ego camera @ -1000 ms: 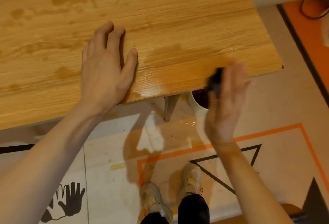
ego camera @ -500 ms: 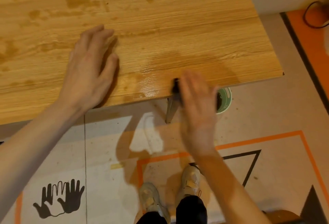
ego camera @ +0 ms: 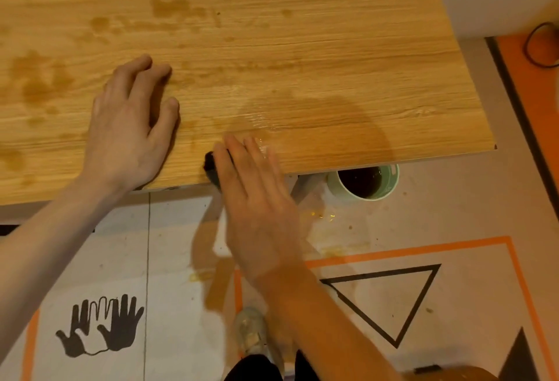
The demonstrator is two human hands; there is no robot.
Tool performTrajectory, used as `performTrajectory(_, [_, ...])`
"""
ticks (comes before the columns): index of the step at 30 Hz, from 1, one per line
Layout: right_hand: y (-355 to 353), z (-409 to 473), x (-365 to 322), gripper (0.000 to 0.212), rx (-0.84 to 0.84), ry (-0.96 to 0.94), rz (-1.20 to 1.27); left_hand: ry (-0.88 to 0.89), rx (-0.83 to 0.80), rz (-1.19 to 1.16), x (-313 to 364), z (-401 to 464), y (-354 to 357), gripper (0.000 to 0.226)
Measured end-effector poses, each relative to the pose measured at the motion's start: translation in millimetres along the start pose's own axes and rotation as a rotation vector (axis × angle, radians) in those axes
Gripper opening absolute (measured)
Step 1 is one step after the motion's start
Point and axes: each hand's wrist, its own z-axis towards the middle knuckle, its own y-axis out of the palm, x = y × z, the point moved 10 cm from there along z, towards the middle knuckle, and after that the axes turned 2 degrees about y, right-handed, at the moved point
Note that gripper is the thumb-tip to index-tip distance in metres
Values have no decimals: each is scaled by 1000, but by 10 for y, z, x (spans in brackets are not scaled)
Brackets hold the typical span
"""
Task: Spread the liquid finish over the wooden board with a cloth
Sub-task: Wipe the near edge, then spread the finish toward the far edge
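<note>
We see the right hand (ego camera: 257,199) lying flat with straight fingers over a dark cloth (ego camera: 210,168), pressing it onto the wooden board (ego camera: 302,62) at its near edge. Only a small dark lump of the cloth shows, at the left side of the hand; the rest is hidden beneath the palm. Half a second ago this hand and the cloth sat further right along the same near edge, partly covering the cup; a full second ago the hand held the cloth up, over the cup's mouth, beyond the edge. Now it has slid left, towards the other hand, and the motion blurs it.

The left hand (ego camera: 130,126) rests open on the board, fingers spread and lightly bent, holding nothing, its heel near the near edge. Compared with the previous frame it lies in much the same spot.

A glossy wet patch of liquid finish (ego camera: 263,126) shines just past the right fingertips, and darker stains (ego camera: 36,81) dot the left and far parts of the board.

The green cup (ego camera: 390,184) with dark liquid stands on the floor (ego camera: 453,205) just under the near edge, towards the board's right corner, and is now uncovered.
</note>
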Motion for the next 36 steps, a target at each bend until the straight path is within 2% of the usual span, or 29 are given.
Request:
performTrajectory(2, [-196, -63, 423, 63, -65, 38, -73, -1, -1, 3, 6, -20, 8, 52])
performTrajectory(4, [-606, -124, 1028, 52, 31, 210, -33, -12, -6, 6, 9, -14, 8, 52])
performTrajectory(6, [-968, -158, 1550, 47, 147, 459, 65, -21, -14, 15, 4, 4, 10, 53])
performTrajectory(8, [-1078, -123, 1611, 47, 233, 539, 81, -24, -20, 16, 10, 9, 8, 54])
performTrajectory(11, [-800, 50, 999, 42, 252, 373, 23, -44, -34, 10, -1, 9, 19, 54])
performTrajectory(15, [-121, 286, 101, 37, 51, 141, -173, -46, -32, 23, -7, 16, 25, 48])
performTrajectory(18, [-175, 406, 134, 37, -18, 14, -153, -43, -36, 11, 4, 13, 16, 46])
performTrajectory(20, [-427, 400, 574, 34, -1, 74, -148, -53, -43, -5, 3, 15, 11, 48])
performTrajectory(23, [-895, 351, 1383, 38, 48, 400, -80, -61, -50, 9, 20, 21, 15, 52])
performTrajectory(25, [-918, 336, 1444, 42, 110, 515, -117, -54, -41, 18, 24, 21, 6, 52])
performTrajectory(26, [-812, 379, 1307, 42, 113, 508, -148, -51, -39, 15, 21, 21, 0, 52])
performTrajectory(30, [-7, 646, 322, 39, 26, 243, -208, -50, -50, 23, 27, 19, 7, 50])
performTrajectory(32, [174, 713, -28, 43, 14, 160, -173, -47, -51, 25, 33, 10, 9, 49])
performTrajectory(34, [113, 746, -38, 43, -10, 110, -112, -43, -57, 17, 21, 8, 15, 49])
performTrajectory(36, [-118, 691, 341, 38, -16, 139, -72, -43, -58, 5, 10, 12, 18, 49])
